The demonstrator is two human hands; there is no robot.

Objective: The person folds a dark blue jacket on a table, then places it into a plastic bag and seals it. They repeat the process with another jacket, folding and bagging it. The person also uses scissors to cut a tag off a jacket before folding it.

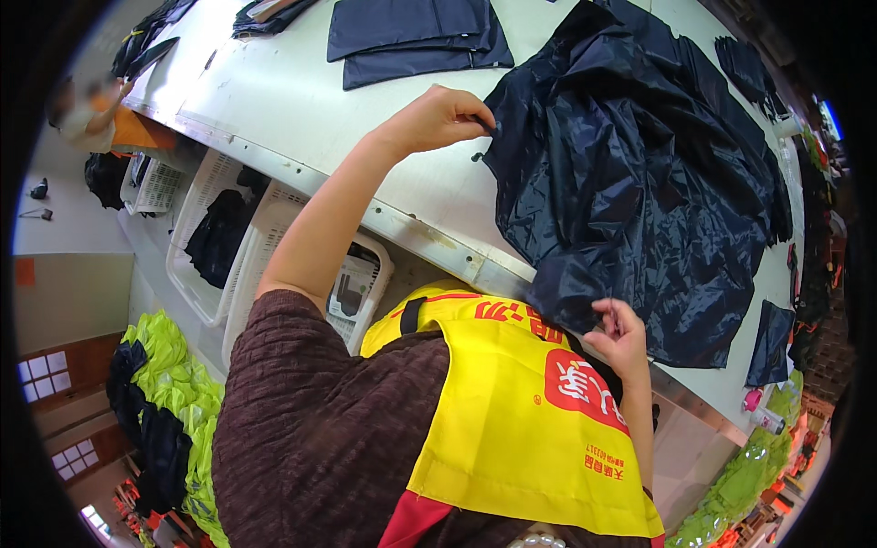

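A large sheet of shiny dark navy fabric lies crumpled over the right part of the white table. At its left edge my left hand is closed in a pinch, gripping the margin just above the tabletop. My right hand is lower down, by the table's near edge, with curled fingers and thumb around the fabric's near corner. Exactly how much cloth sits between those fingers is partly hidden. Beyond my left hand, flat dark navy folded pieces lie in a stack.
The white table has a metal front edge. White plastic baskets stand beneath it, one with dark cloth inside. Bright yellow-green garments are heaped at the left. Another person is at the far left. More dark pieces lie far right.
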